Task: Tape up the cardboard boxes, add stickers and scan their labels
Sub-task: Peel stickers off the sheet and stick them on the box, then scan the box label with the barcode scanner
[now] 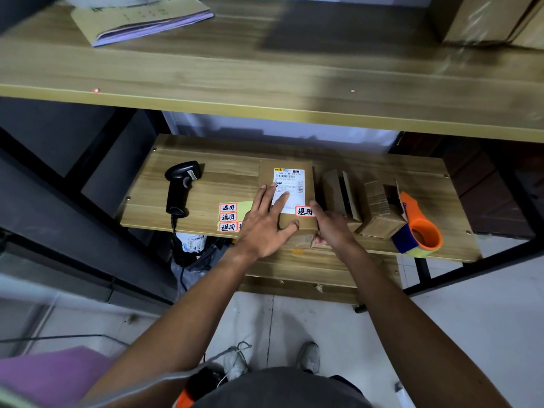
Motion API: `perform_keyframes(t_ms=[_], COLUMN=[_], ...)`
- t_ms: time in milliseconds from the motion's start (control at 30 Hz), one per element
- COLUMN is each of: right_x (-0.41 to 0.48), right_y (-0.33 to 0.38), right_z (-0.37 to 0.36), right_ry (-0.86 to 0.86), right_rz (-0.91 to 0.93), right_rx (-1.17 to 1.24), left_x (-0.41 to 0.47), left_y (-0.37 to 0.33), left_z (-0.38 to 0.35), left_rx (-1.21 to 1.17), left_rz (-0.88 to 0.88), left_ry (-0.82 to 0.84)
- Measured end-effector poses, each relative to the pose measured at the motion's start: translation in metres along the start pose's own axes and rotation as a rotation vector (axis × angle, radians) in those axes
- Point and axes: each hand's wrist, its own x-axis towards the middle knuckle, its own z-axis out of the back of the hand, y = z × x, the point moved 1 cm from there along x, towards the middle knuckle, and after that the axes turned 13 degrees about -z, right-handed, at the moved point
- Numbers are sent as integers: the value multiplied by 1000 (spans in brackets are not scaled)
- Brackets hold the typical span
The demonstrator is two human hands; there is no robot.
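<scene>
Left hand point(263, 228) lying flat on box point(266, 175), fingers spread wide, fingertips reaching onto shipping label point(291, 179); right hand point(331, 228) gripping box's near right corner, forefinger lying just beside red sticker point(304, 211) sitting at label's lower right; box sitting mid lower shelf point(206, 178); sticker sheet point(231, 217) lying just left of box, partly under left hand; scanner point(181, 187) lying further left; small cartons point(379, 207) and orange tape dispenser point(424, 234) sitting to right.
</scene>
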Motion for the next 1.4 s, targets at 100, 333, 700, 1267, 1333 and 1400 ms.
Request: perform_keyframes(t_ms=[100,333,700,1267,1333,1400], right_x=[2,0,-9,-20,-24,-27], right_y=[-11,-19,-18,-19,-18,-18], right_z=[-1,-4,-5,-17,-16,-16], right_ry=[-7,-40,-86,-268,-272,-245], right_rz=[39,80,93,151,148,147], right_rx=[22,39,-76,-362,-382,-375], left_x=[0,0,0,2,3,4], left_y=[-1,-1,0,7,8,11], left_z=[1,1,2,0,0,0], left_rx=[-13,-10,-11,-101,-158,-242], left_rz=[1,-4,-3,-26,-45,-46], left_ry=[8,11,14,16,-15,-58])
